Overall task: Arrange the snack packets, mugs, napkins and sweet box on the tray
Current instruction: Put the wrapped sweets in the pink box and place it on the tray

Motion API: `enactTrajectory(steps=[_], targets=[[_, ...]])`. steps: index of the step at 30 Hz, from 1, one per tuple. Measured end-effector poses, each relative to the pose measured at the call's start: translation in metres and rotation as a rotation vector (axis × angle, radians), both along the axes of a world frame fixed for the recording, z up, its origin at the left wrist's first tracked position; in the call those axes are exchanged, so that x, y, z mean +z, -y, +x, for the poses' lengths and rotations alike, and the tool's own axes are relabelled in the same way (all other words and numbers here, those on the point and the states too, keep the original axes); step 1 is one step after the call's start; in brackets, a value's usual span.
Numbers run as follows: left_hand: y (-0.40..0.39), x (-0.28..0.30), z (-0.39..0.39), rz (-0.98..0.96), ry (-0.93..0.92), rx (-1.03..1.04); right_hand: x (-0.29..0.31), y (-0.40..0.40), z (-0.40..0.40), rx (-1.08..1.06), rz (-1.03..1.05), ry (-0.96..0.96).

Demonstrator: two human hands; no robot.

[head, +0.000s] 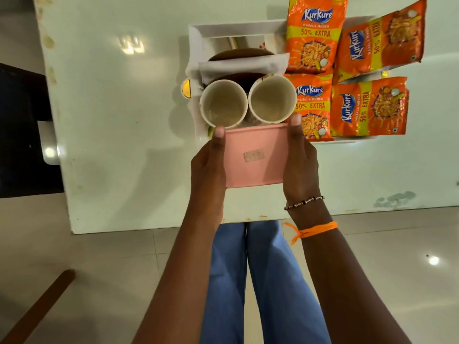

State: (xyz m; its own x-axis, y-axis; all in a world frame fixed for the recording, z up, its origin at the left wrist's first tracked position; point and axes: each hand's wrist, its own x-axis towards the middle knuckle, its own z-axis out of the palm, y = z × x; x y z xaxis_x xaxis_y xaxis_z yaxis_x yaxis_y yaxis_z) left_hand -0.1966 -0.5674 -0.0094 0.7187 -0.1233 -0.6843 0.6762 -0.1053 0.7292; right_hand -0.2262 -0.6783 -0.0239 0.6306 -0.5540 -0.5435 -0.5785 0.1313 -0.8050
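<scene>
I hold a pink rectangular sweet box [254,157] between both hands, just in front of the white tray [236,29]. My left hand [207,165] grips its left side and my right hand [301,160] its right side, thumbs on the far corners. Two empty cream mugs [223,103] [272,98] stand side by side on the tray, touching the box's far edge. Behind them a folded white napkin [244,64] lies across a dark brown plate [242,53]. Several orange Kurkure snack packets [315,33] [368,108] cover the tray's right part.
The tray sits on a white table [119,120] whose near edge is just below my wrists. A dark chair or cabinet [19,130] stands at the left. A wooden bar [37,306] lies at lower left above the tiled floor.
</scene>
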Motion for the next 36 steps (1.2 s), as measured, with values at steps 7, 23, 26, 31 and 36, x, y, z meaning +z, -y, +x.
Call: enactTrajectory(steps=[7, 23, 26, 31, 36], targets=[[0.012, -0.005, 0.005, 0.084, 0.069, 0.048, 0.004, 0.006, 0.005, -0.001, -0.056, 0.005], [0.043, 0.000, 0.155, 0.127, 0.281, -0.047, 0.019, 0.083, 0.141, 0.322, -0.247, 0.032], [0.053, -0.012, 0.184, 0.254, 0.353, -0.121, 0.000, 0.095, 0.175, 0.333, -0.305, -0.015], [0.060, -0.044, 0.207, 0.334, 0.298, -0.094, -0.037, 0.103, 0.201, 0.329, -0.283, -0.152], [0.058, -0.064, 0.209, 0.369, 0.248, -0.110, -0.061, 0.106, 0.201, 0.388, -0.269, -0.227]])
